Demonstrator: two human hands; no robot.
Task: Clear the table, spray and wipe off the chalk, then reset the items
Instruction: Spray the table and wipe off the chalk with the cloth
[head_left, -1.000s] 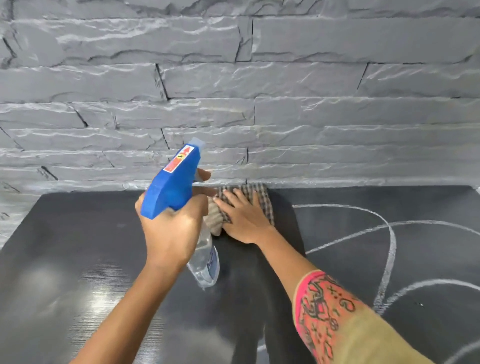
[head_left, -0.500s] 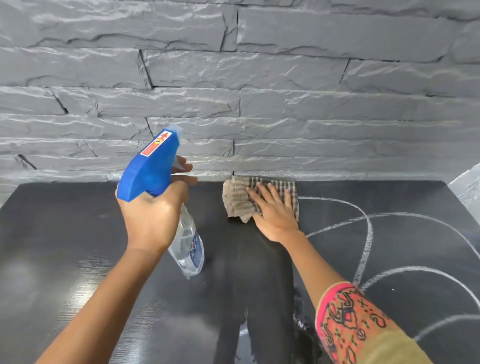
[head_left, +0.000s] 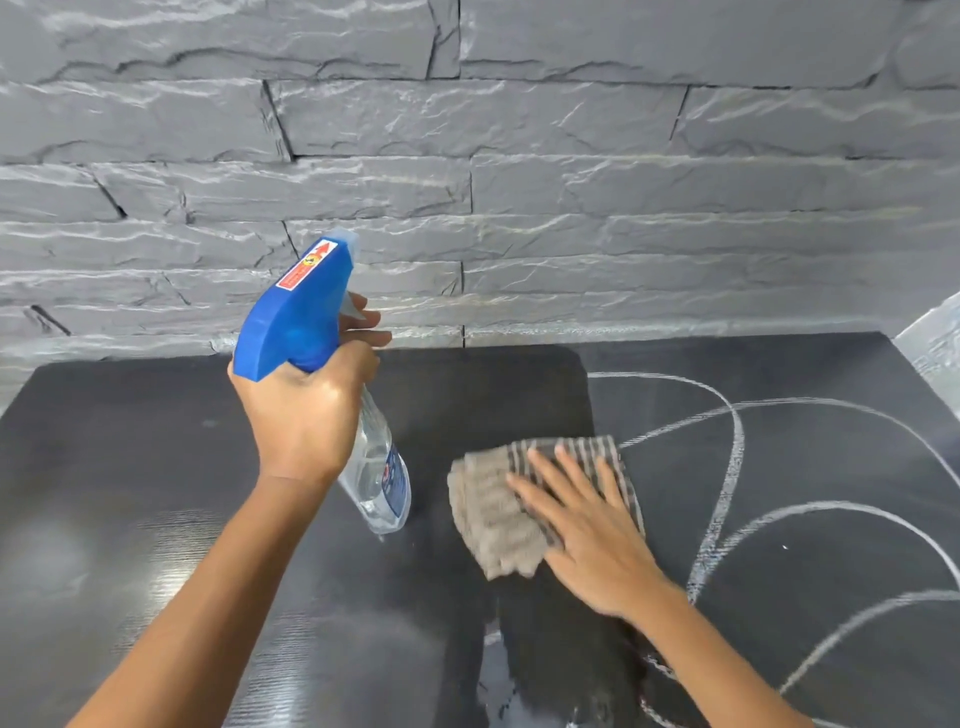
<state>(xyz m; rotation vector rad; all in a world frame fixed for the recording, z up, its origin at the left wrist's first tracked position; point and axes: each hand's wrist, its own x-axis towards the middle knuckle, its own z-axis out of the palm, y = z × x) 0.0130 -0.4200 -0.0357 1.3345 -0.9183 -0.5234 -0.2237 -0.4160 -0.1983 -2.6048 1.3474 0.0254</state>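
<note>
**Head view: left hand on the spray bottle, right hand flat on the cloth**

I read this view from my remote station, from the left edge of the tabletop to the right.

(a) The left part of the tabletop (head_left: 130, 493) was dark and glossy, with pale glare patches toward its left edge and near left corner.

(b) The left hand (head_left: 306, 415) was raised above the tabletop, left of its centre. It gripped the spray bottle (head_left: 296, 312), fingers curled round the neck under the blue trigger head, with two fingertips showing past the trigger. The bottle was tilted. Its nozzle pointed toward the far edge, and its clear body slanted down and to the right. The base hung close to the surface, but I could not tell whether it touched.

(c) The cloth (head_left: 493, 514), beige with a striped part, lay crumpled on the tabletop just right of centre, between the bottle and the chalk lines (head_left: 735, 441). The right hand (head_left: 587, 535) lay flat on it, fingers straight and spread, pointing toward the far left corner. The palm covered the cloth's near right part. The hand was slightly blurred.

(d) A darker band (head_left: 519, 395) ran from the far edge toward the near edge, passing under the cloth.

(e) White curved chalk lines crossed the right part of the tabletop, out to the right edge and near right corner. One line met the cloth's far right corner.

(f) A grey stone wall (head_left: 519, 182) rose behind the far edge.
</note>
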